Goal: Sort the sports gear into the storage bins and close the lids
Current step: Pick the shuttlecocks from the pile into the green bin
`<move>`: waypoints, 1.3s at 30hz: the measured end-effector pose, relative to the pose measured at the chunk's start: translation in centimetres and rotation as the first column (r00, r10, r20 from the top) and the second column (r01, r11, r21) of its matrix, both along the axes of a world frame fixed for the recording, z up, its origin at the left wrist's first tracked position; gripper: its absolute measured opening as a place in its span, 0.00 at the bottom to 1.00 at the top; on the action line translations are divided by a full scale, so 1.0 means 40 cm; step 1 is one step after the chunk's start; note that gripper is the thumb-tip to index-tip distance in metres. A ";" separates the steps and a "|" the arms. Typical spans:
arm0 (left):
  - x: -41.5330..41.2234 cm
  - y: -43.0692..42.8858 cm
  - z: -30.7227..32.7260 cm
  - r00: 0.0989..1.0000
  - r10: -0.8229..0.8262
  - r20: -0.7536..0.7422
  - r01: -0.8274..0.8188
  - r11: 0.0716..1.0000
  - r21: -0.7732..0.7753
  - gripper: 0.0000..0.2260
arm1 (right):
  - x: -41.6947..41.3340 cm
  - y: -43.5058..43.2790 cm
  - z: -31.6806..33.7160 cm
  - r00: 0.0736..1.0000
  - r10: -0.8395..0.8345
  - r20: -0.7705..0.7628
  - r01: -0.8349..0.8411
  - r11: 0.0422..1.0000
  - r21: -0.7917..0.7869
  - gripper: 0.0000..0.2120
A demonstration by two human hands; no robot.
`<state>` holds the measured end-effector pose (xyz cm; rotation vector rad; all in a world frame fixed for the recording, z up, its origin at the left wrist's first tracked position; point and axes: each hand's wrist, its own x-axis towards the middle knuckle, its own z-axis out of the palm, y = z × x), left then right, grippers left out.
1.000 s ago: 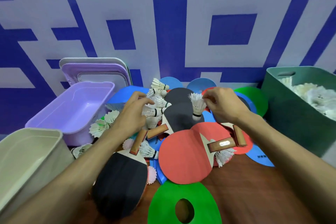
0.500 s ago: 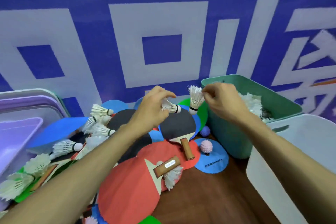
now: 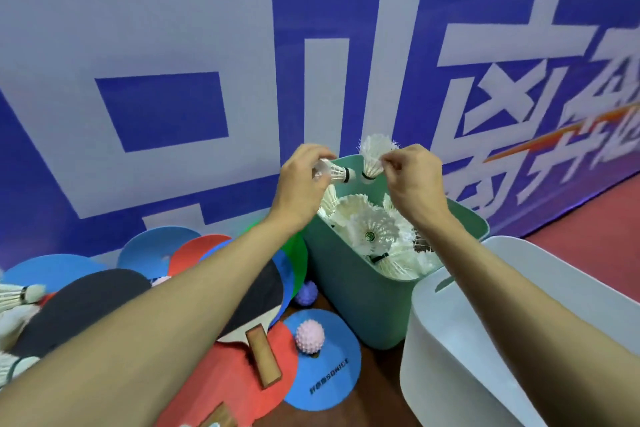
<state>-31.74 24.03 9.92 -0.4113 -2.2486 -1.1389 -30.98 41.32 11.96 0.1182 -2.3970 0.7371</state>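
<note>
At lower left, loose shuttlecocks (image 3: pixel 17 295), paddles (image 3: pixel 79 305) and spiky balls (image 3: pixel 310 336) lie unsorted. At centre your left hand (image 3: pixel 301 184) pinches a shuttlecock (image 3: pixel 334 172) and your right hand (image 3: pixel 412 177) pinches a second shuttlecock (image 3: pixel 374 156), both above the well-filled green bin (image 3: pixel 346 295). The white bin (image 3: pixel 446 357) at lower right looks empty, though little of it shows. Neither bin has a lid on.

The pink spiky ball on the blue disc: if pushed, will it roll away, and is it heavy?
The pink ball is round, so it would probably roll, though its nubs may slow it. It looks small, so likely light.
</note>
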 end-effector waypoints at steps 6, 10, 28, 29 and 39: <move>-0.023 -0.008 -0.082 0.978 -0.021 0.208 0.059 0.983 -0.176 0.18 | -0.031 -0.014 -0.057 0.976 0.051 0.214 -0.077 0.991 0.113 0.15; 0.047 -0.082 -0.099 0.986 0.002 0.170 0.021 0.991 -0.133 0.16 | -0.004 -0.032 -0.050 0.976 0.059 0.212 -0.089 0.987 0.135 0.13; 0.665 -0.617 -0.021 0.837 0.325 0.440 -0.261 0.944 -0.202 0.10 | 0.363 -0.580 -0.077 0.675 0.626 0.391 -0.733 0.628 0.260 0.11; 0.704 -0.652 -0.031 0.824 0.348 0.448 -0.300 0.937 -0.178 0.10 | 0.385 -0.617 -0.088 0.646 0.649 0.402 -0.760 0.595 0.262 0.10; 0.946 -0.863 -0.181 0.665 0.565 0.489 -0.602 0.793 -0.098 0.11 | 0.527 -0.908 -0.187 0.432 0.751 0.499 -0.902 0.371 0.223 0.13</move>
